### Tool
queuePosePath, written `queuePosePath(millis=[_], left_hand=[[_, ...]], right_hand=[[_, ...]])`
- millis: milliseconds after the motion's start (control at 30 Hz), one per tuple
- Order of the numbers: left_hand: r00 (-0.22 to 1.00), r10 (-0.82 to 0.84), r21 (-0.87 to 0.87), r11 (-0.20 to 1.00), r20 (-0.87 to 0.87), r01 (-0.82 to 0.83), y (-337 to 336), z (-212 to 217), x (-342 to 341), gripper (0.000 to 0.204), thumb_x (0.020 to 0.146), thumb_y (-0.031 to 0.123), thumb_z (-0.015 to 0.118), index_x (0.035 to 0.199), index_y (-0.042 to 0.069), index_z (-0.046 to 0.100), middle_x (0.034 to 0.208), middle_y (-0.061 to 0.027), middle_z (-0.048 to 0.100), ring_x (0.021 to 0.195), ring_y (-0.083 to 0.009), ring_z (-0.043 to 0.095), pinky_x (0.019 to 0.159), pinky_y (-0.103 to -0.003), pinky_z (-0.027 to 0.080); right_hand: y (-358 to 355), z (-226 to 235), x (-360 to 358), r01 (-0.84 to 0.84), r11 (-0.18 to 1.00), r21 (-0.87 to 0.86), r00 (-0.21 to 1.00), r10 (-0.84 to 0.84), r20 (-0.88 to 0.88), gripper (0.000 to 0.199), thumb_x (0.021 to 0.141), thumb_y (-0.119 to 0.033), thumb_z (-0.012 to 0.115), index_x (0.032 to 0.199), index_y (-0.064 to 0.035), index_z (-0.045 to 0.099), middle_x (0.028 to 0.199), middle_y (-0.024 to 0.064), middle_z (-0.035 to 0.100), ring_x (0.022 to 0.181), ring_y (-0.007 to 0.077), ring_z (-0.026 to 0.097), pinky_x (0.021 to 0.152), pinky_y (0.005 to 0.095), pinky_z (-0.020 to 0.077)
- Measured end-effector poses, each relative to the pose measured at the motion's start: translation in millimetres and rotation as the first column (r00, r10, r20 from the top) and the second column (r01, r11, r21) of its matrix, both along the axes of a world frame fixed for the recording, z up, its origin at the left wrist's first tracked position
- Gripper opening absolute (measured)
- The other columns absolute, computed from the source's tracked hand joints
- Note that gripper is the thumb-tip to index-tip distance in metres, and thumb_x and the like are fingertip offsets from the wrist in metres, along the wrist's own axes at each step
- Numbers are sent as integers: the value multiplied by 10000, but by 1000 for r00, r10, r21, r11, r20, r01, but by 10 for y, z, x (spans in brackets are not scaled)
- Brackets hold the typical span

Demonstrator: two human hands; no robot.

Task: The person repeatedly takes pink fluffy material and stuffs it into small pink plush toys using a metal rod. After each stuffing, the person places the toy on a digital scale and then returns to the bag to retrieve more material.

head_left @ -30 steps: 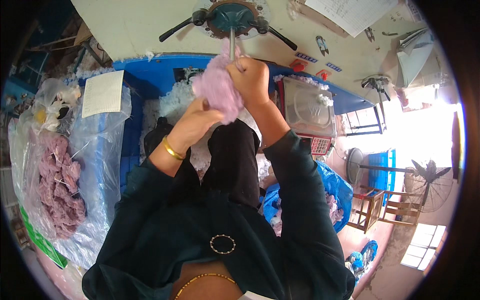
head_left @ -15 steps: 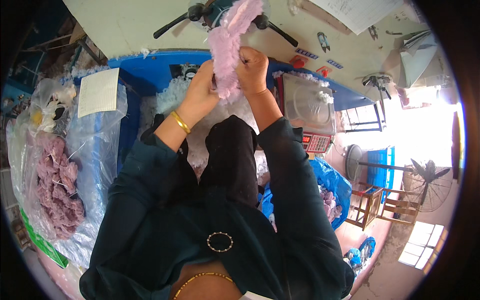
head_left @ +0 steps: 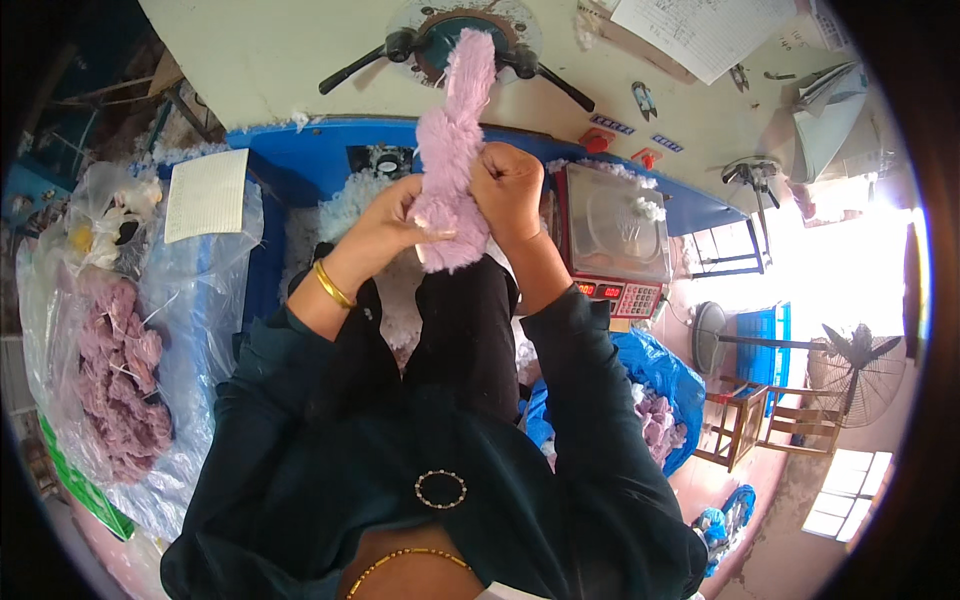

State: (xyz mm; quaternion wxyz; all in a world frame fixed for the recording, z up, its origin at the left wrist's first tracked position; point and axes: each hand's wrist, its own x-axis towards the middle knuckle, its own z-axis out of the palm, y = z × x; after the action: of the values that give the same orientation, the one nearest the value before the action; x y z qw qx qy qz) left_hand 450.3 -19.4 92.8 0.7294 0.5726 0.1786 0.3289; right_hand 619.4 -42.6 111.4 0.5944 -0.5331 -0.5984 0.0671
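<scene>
A fluffy pink plush piece (head_left: 452, 150) hangs between my two hands, its long narrow end pointing up and away from me. My left hand (head_left: 385, 228) pinches its lower left side, thumb across the fur. On its right side my right hand (head_left: 510, 185) is closed, fingers curled into the fur and partly hidden. Just beyond the narrow end is a round machine fitting (head_left: 455, 45) with a black handle on either side. White fluffy stuffing (head_left: 355, 205) lies below and left of the plush, above my knees.
A digital scale (head_left: 618, 235) stands at the right, with a blue bag of pink pieces (head_left: 655, 400) below it. At the left, clear plastic holds more pink plush (head_left: 125, 380), near a lined paper sheet (head_left: 207, 195). Small thread snips (head_left: 644, 100) and red switches (head_left: 597, 140) are on the pale panel.
The plush has come down toward me, away from the fitting, and more of its body shows. Both hands have come down slightly, and my left hand has shifted to its lower end.
</scene>
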Motion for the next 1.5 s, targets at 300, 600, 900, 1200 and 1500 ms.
queuePosePath(millis=[300, 600, 900, 1200, 1500], left_hand=[[994, -107, -407, 909, -27, 87, 19, 142, 191, 426, 932, 266, 597, 1249, 46, 416, 1003, -64, 538, 629, -143, 574, 493, -227, 469], [972, 232, -156, 960, -35, -234, -271, 42, 309, 414, 974, 215, 509, 1330, 82, 344, 1127, -63, 541, 854, -132, 583, 641, -279, 546], [973, 218, -83, 971, -82, -224, -277, -66, 332, 453, 1002, 333, 433, 1345, 69, 298, 1192, -78, 500, 1002, -144, 568, 736, -256, 526], [964, 266, 113, 958, -5, -263, -464, 144, 281, 496, 990, 244, 461, 1379, 23, 245, 1201, -123, 492, 938, -147, 571, 664, -254, 527], [965, 261, 31, 965, -18, -260, -430, 408, -9, 578, 957, 237, 533, 1365, -28, 221, 1081, -170, 558, 659, -167, 637, 535, -242, 528]], right_hand=[[-151, -105, 609, -347, 829, -438, 897, 158, -412, 187, 909, -171, 576, 830, -6, 616, 760, -14, 568, 703, 69, 490, 624, 237, 426], [-298, 352, -207, 132, 846, -516, 982, -42, 183, 572, 859, -425, 613, 1161, 55, 536, 1079, 256, 605, 1003, 379, 601, 838, 390, 477], [-213, -73, 37, -41, 954, -296, 997, 60, 57, 520, 837, -354, 655, 1173, 27, 542, 1029, 219, 606, 940, 385, 597, 812, 417, 476], [-400, 107, -127, -216, 932, -291, 844, 28, -536, 566, 869, -352, 638, 1235, 47, 475, 1016, 118, 650, 869, 148, 598, 763, 300, 502], [-418, 299, -489, -68, 920, -386, 903, -107, -416, 762, 833, -507, 646, 1274, 75, 430, 1082, 207, 628, 992, 264, 617, 823, 337, 479]])
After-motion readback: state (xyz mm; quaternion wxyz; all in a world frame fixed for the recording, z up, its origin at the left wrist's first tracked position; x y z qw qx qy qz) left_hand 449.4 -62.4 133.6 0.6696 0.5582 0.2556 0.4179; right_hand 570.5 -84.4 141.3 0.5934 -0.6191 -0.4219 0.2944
